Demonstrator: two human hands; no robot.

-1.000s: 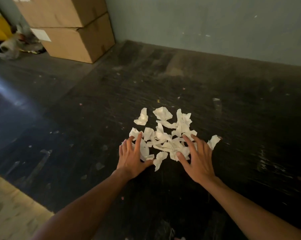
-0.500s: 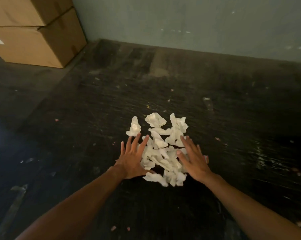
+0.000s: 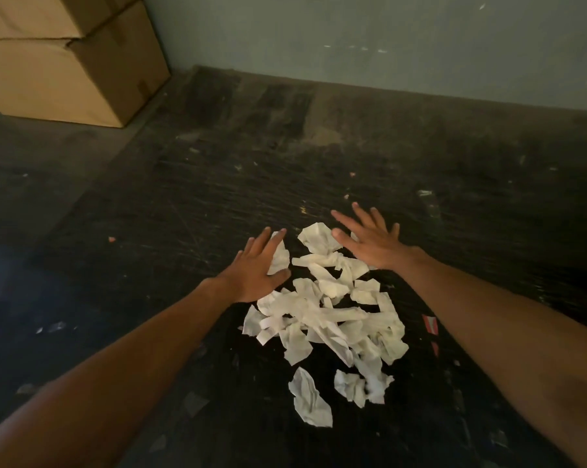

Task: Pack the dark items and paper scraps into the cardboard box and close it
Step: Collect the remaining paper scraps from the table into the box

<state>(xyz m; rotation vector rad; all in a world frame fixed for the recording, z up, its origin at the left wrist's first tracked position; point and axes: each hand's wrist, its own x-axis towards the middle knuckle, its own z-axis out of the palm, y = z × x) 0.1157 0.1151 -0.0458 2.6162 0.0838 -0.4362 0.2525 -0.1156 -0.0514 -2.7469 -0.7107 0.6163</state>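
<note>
A loose pile of crumpled white paper scraps [image 3: 332, 315] lies on a dark scratched mat [image 3: 190, 204] on the floor. My left hand [image 3: 256, 265] rests flat at the pile's far left edge, fingers spread, its fingertips on one scrap. My right hand [image 3: 369, 239] hovers flat over the pile's far right edge, fingers spread wide, holding nothing. Two scraps [image 3: 310, 398] lie apart at the near end of the pile. No dark items show in this view.
Two stacked closed cardboard boxes [image 3: 65, 59] stand at the far left against a grey-green wall [image 3: 386, 38]. A small red and white bit [image 3: 430, 324] lies right of the pile. Tiny debris dots the grey floor [image 3: 21, 184] on the left.
Both hands have moved from the near side of the pile to its far edge. The scraps now sit nearer to me and more bunched; the view has shifted to the left.
</note>
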